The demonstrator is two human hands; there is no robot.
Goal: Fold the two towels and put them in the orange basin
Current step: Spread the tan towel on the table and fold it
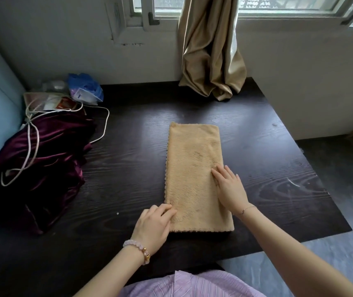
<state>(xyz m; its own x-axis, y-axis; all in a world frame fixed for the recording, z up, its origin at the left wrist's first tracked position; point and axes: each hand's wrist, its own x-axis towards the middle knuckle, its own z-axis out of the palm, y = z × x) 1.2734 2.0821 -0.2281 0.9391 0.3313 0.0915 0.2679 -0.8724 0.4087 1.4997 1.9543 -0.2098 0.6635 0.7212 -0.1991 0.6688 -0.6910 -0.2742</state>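
Tan towel [194, 172] lies folded into a long strip mid-table, long axis 12 to 6 o'clock; I see my right hand [230, 189] flat on its 4 o'clock edge, fingers slightly spread, pressing down; left hand [155, 225] at the 7 o'clock corner, fingers curled together on the pile, whether pinching I cannot tell; dark table [128, 159] beneath; maroon cloth [40, 161] at 9 o'clock, well apart.

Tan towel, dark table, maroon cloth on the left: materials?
Tan towel: plush microfiber or fleece by the look, fuzzy matte nap, scalloped stitched edge.
Table: dark wood or wood-look laminate, printed-looking grain, slight sheen; can't tell which.
Maroon cloth: likely velvet, glossy highlights along its folds.
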